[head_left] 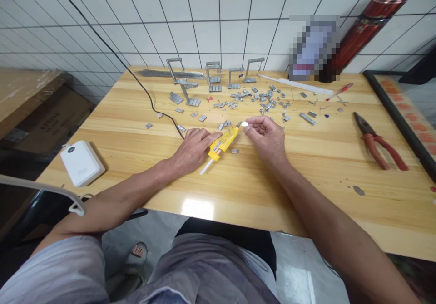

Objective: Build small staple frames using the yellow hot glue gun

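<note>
My left hand (193,152) is wrapped round a yellow hot glue gun (225,142) over the middle of the wooden table. A clear glue stick (206,166) pokes out of its rear end. Between the thumb and fingers of my right hand (267,138) is a small flat metal piece (245,124), right by the glue gun's nozzle; I cannot tell whether they touch. One loose grey metal piece (235,151) lies on the wood just below the glue gun, and a few more metal pieces (224,125) lie behind it.
Small metal stands (190,93) and scattered metal bits (269,97) occupy the table's back. Red-handled pliers (373,143) and a black-edged frame (402,118) lie right. A white power bank (82,163) sits left. A black cord (143,88) crosses from the wall. A red flask (368,31) stands at the back.
</note>
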`<state>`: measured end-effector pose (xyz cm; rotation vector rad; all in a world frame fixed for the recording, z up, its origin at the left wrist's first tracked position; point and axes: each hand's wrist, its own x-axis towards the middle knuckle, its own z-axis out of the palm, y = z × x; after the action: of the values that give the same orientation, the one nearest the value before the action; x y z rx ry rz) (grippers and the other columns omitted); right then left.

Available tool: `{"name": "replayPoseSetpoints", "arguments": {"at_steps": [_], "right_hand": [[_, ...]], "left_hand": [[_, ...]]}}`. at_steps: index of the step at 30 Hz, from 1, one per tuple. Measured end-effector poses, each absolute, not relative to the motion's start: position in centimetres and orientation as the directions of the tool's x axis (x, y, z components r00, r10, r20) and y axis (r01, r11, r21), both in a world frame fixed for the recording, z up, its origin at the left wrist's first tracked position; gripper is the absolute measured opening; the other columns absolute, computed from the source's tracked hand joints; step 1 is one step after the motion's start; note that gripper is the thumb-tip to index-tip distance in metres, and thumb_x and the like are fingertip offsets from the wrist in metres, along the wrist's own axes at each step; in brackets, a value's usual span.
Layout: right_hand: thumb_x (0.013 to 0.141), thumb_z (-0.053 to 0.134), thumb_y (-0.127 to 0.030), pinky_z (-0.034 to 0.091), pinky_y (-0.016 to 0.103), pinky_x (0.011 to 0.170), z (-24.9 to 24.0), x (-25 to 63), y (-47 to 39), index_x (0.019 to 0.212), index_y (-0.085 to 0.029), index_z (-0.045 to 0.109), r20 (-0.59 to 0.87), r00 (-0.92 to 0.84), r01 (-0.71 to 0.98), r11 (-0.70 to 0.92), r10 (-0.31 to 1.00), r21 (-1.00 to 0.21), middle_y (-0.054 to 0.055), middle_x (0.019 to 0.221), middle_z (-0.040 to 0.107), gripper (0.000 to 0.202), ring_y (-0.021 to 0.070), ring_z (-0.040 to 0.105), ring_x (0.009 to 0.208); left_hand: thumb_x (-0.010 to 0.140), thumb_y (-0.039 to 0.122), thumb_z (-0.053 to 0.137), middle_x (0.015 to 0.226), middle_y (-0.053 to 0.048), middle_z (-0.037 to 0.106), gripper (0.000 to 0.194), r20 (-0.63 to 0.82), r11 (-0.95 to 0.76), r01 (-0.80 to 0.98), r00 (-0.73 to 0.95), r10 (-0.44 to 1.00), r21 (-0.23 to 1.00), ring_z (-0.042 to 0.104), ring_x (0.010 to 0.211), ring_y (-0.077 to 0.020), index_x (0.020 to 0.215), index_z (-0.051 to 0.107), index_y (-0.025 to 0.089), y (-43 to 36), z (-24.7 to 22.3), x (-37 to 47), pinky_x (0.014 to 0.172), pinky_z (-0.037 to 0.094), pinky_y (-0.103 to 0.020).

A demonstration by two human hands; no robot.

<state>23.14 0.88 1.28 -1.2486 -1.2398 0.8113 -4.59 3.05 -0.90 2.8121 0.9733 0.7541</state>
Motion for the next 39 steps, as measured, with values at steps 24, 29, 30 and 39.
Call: {"name": "replayPoseSetpoints", "arguments": {"at_steps": [24, 29, 30, 39], "right_hand": [[0.08, 0.087, -0.048, 0.067, 0.041, 0.088, 0.89, 23.23, 1.13, 0.103, -0.025, 0.076, 0.219, 0.214, 0.114, 0.198, 0.952, -0.973, 0.003, 0.096, 0.08, 0.035, 0.0203, 0.076, 0.089], [0.08, 0.088, -0.05, 0.066, 0.04, 0.086, 0.65, 23.27, 1.14, 0.105, -0.026, 0.076, 0.222, 0.206, 0.115, 0.202, 0.953, -0.973, 0.003, 0.096, 0.079, 0.037, 0.02, 0.076, 0.088], [0.08, 0.088, -0.05, 0.067, 0.04, 0.087, 0.65, 23.27, 1.12, 0.105, -0.026, 0.076, 0.222, 0.201, 0.118, 0.201, 0.954, -0.972, 0.003, 0.096, 0.079, 0.037, 0.0201, 0.076, 0.088], [0.08, 0.087, -0.047, 0.067, 0.04, 0.084, 0.73, 23.25, 1.09, 0.103, -0.025, 0.077, 0.228, 0.206, 0.144, 0.201, 0.952, -0.969, 0.003, 0.094, 0.08, 0.033, 0.0198, 0.075, 0.084]], "left_hand": [[0.11, 0.013, 0.048, 0.115, -0.011, 0.072, 0.054, 0.393, -0.781, 0.551, 0.676, 0.624, 0.294, 0.064, 0.11, -0.0271, 0.161, 0.061, 0.025, 2.89, -0.77, -4.39, 0.1, 0.047, -0.043], [0.114, 0.019, 0.049, 0.114, -0.011, 0.072, 0.049, 0.4, -0.785, 0.539, 0.676, 0.619, 0.306, 0.065, 0.108, -0.0275, 0.161, 0.062, 0.025, 2.66, -0.73, -4.25, 0.1, 0.048, -0.044], [0.115, 0.021, 0.05, 0.114, -0.011, 0.072, 0.047, 0.396, -0.784, 0.538, 0.677, 0.621, 0.31, 0.065, 0.108, -0.0272, 0.161, 0.062, 0.025, 2.62, -0.76, -4.22, 0.1, 0.048, -0.043], [0.118, 0.026, 0.048, 0.114, -0.011, 0.071, 0.043, 0.421, -0.806, 0.506, 0.687, 0.592, 0.308, 0.064, 0.107, -0.027, 0.159, 0.062, 0.024, 2.53, -0.65, -4.25, 0.099, 0.047, -0.042]]}}
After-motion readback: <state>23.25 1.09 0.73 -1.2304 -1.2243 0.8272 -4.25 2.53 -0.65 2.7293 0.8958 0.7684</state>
